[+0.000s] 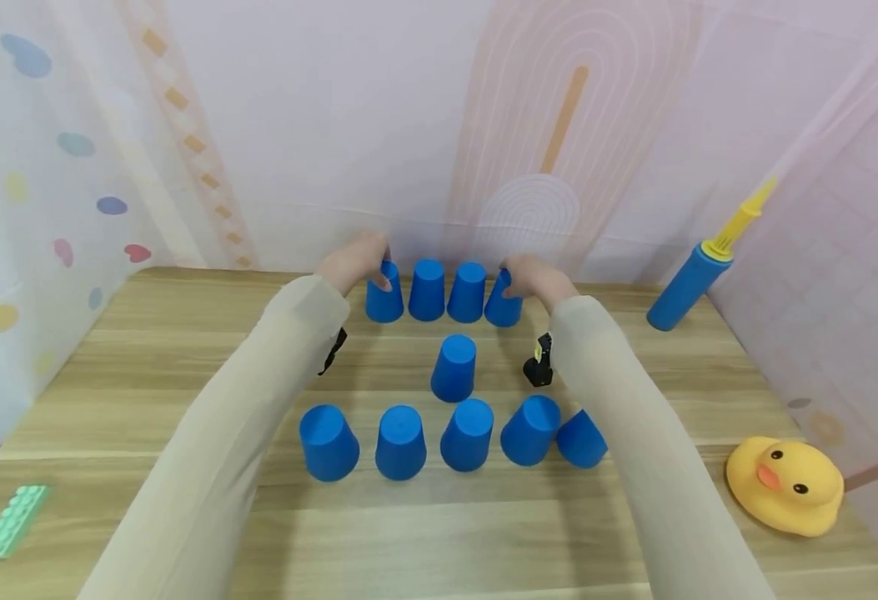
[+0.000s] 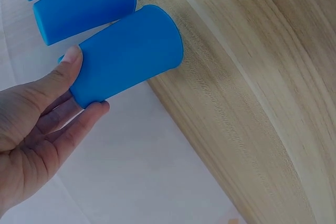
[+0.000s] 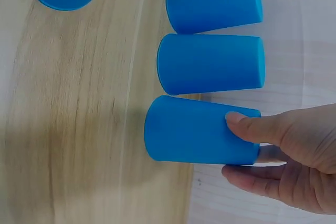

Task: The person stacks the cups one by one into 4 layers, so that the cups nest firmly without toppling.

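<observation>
Hands grip the back row's end cups, left hand [image 1: 354, 260] on left cup [image 1: 384, 296], right hand [image 1: 532, 277] on right cup [image 1: 504, 302], thumbs and fingers curled round each, seemingly ready to lift both.

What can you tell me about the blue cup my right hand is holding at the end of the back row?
The plain blue plastic cup is a tapered cone, matte and unmarked, standing upside down with its wide rim on the wooden table. It is the rightmost of four in the back row and leans slightly. The right hand grips its closed top, thumb in front, fingers behind. Its neighbouring blue cup stands close beside; whether they touch is unclear.
</observation>
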